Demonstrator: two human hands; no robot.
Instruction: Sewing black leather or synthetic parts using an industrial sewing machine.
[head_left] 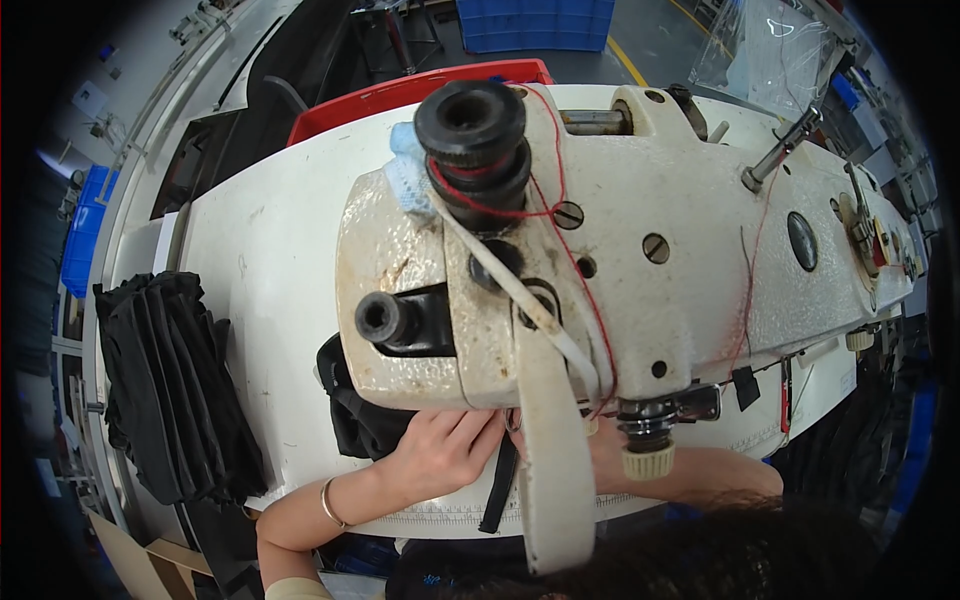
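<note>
A white sewing machine head (620, 230) fills the middle of the view and hides its needle area. My left hand (445, 455), with a bracelet (330, 505) on the wrist, is closed against a black fabric piece (365, 425) at the machine's lower left edge; its fingertips are hidden. A black strap (499, 488) hangs toward the table's front edge beside this hand. My right hand (606, 452) is mostly covered by the machine and a hanging off-white band (556, 470), so its fingers cannot be made out. Red thread (590, 310) runs down over the machine.
On the left of the white table (270, 230) stands a stack of folded black fabric pieces (170, 390). Behind the machine is a red bin (350, 105), and farther off on the floor a blue crate (535, 25). A cardboard box (135, 560) sits at the lower left.
</note>
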